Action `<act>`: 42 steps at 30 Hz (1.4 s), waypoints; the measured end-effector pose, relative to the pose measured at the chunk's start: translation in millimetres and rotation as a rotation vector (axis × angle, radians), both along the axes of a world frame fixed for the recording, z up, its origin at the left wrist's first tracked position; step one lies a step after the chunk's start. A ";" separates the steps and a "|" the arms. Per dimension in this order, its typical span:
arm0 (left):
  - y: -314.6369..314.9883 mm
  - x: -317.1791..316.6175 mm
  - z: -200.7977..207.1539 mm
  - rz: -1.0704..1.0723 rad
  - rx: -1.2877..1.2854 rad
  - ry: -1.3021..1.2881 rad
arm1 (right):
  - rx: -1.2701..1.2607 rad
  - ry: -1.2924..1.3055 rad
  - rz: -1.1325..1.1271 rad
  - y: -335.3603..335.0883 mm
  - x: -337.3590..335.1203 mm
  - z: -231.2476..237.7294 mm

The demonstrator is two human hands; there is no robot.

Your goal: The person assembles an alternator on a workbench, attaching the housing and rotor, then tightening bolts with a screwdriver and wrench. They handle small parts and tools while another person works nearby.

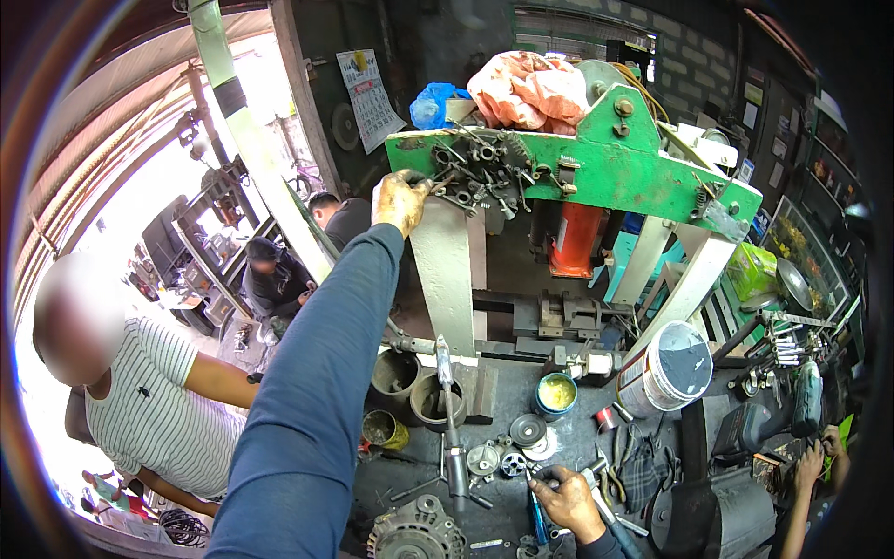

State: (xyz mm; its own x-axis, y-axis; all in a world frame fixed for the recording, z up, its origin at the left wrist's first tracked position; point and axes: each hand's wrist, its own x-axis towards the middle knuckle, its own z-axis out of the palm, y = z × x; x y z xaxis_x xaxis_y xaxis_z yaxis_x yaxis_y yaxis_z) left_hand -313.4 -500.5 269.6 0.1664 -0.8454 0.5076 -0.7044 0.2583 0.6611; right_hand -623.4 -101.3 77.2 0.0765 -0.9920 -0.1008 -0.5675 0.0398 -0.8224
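Note:
My left arm, in a dark blue sleeve, stretches far forward and up. My left hand (400, 202), stained with grease, is closed at the left end of the green press beam (643, 177), beside a hanging cluster of dark metal sockets and fittings (478, 168); its fingertips are hidden. Low over the bench, my right hand (566, 503) has its thumb and fingers pinched together. A screwdriver with a blue handle (538, 524) runs right under those fingertips; whether they grip its shaft or some smaller part cannot be made out. Small pulleys (484, 459) and an alternator housing (416, 531) lie nearby.
A long-handled metal tool (451, 429) stands in front of dark pots (436, 402). Grease tub (556, 394), white bucket (666, 368) and cordless drill (745, 426) sit rightward. Another person's hands (812, 463) work at far right; a person in a striped shirt (163, 401) is left.

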 end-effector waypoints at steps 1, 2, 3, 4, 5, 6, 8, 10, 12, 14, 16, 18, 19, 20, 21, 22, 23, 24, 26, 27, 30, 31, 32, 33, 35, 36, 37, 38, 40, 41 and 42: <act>-2.6 -0.7 0.8 0.017 0.008 -0.025 | 0.028 -0.003 -0.009 2.9 -0.1 -2.2; -6.2 0.2 2.6 0.048 -0.006 -0.054 | 0.085 0.025 -0.030 4.5 1.0 -4.0; -11.0 -1.8 2.7 0.065 -0.060 -0.083 | 0.128 -0.011 -0.035 6.4 2.0 -4.7; -16.5 -1.6 4.3 0.012 -0.047 0.005 | 0.090 -0.035 -0.016 7.1 4.1 -5.5; -21.9 -1.1 6.1 -0.032 -0.016 0.095 | 0.067 -0.040 -0.008 7.7 6.2 -5.9; -26.5 -0.5 7.7 -0.080 0.036 0.195 | 0.025 -0.051 0.004 8.4 8.1 -5.9; -30.2 2.5 11.8 -0.105 0.082 0.473 | -0.004 -0.034 0.013 8.4 12.4 -5.6; -25.5 2.3 15.1 0.042 -0.134 0.218 | -0.053 -0.066 0.023 8.3 16.3 -4.1; -13.2 -3.8 17.3 0.038 -0.231 0.086 | 0.052 -0.028 0.024 8.0 19.6 -2.2; 6.1 -11.7 18.3 0.072 -0.286 -0.022 | 0.081 -0.003 0.047 8.8 21.9 -0.7; 28.4 -19.7 20.4 0.133 -0.345 -0.134 | -0.039 0.019 0.064 10.7 22.2 0.0; 52.8 -24.1 23.3 0.127 -0.387 -0.144 | -0.050 0.033 0.045 14.8 20.4 0.0; 66.2 -25.3 24.1 0.113 -0.423 -0.160 | -0.069 0.020 0.037 17.2 18.3 0.4; 81.3 -27.5 22.5 0.058 -0.435 -0.098 | -0.068 0.041 0.030 20.0 15.0 0.5; 99.1 -27.4 21.7 -0.018 -0.467 -0.101 | -0.092 0.033 0.024 22.0 13.0 0.9; 116.3 -28.5 23.2 -0.080 -0.336 -0.009 | -0.141 0.047 0.010 24.0 11.1 1.5; 137.0 -31.9 22.4 -0.177 -0.424 0.012 | -0.128 0.046 0.006 27.8 9.0 3.5; 160.3 -30.7 25.7 -0.119 -0.605 -0.346 | -0.145 0.056 -0.002 29.3 7.6 6.5; 216.2 -38.1 22.0 -0.637 -0.273 0.453 | -0.146 0.047 -0.024 38.4 6.2 16.5; 255.5 -30.0 13.8 -0.648 -0.243 0.392 | -0.096 0.069 -0.047 42.0 6.1 23.2; 362.4 -21.9 -17.7 -0.621 -0.296 0.289 | -0.146 0.038 -0.093 58.9 9.7 43.7; 396.1 -12.6 -26.1 -0.615 -0.071 0.284 | -0.092 0.028 -0.127 67.0 11.0 49.6; 415.7 -13.1 -37.8 -0.748 0.096 0.556 | -0.075 -0.001 -0.150 73.8 12.3 54.1; 434.3 -4.7 -46.8 -0.709 0.280 0.508 | -0.113 -0.008 -0.147 80.2 14.4 56.8; 442.4 5.2 -67.1 -0.683 0.309 0.412 | -0.118 -0.019 -0.165 94.1 18.0 59.3; 443.4 8.4 -76.9 -0.606 0.426 0.443 | -0.041 -0.026 -0.196 99.8 20.1 58.5; 441.8 11.6 -84.6 -0.662 0.375 0.368 | -0.056 -0.011 -0.189 105.1 22.8 57.1; 436.6 14.0 -90.5 -0.676 0.382 0.287 | -0.070 0.019 -0.185 109.4 24.4 55.6; 430.2 15.9 -97.1 -0.705 0.401 0.179 | -0.056 -0.020 -0.185 119.3 27.1 53.9; 427.6 15.2 -98.5 -0.723 0.412 0.151 | -0.057 -0.029 -0.192 123.3 28.5 53.3; 425.8 14.1 -98.8 -0.741 0.426 0.116 | -0.059 -0.036 -0.198 127.1 29.4 53.2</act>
